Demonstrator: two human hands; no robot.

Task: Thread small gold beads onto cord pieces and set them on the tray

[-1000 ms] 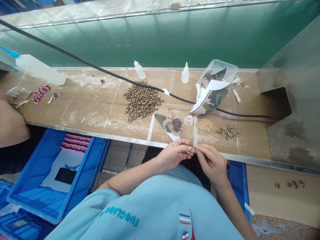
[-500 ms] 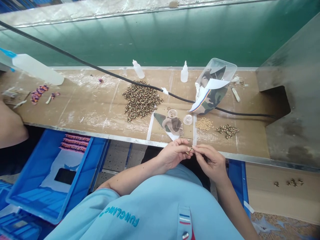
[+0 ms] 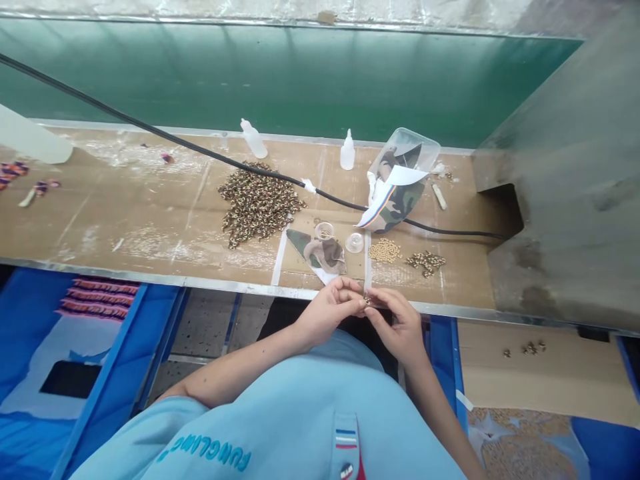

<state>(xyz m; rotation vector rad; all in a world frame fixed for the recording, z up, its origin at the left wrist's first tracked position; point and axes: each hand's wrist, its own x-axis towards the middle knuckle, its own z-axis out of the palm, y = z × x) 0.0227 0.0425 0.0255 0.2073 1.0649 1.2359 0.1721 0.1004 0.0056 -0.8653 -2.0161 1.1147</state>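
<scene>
A person in a light blue top is sitting at the near edge of a long tabletop (image 3: 125, 220). Both hands are meeting just off that edge. The left hand (image 3: 327, 310) and right hand (image 3: 397, 327) are each pinching, fingertips pressed together, one tiny patterned piece (image 3: 369, 301) held between them.

Just beyond, on the tabletop, a camouflage scrap (image 3: 320, 253) is lying beside two clear cups (image 3: 324, 231). A heap of pale beads (image 3: 384, 251) and a small cluster (image 3: 426, 262) of patterned bits are sitting to its right.

Farther back, toward the middle, a large heap (image 3: 257, 203) of similar bits is spreading under a black cable (image 3: 150, 130). Two squeeze bottles (image 3: 347, 150) and a clear tub (image 3: 400, 173) of fabric are standing by the far edge.

Judging by the heaps, many pieces are looking finished, while the pale beads are suggesting more work is waiting.
</scene>
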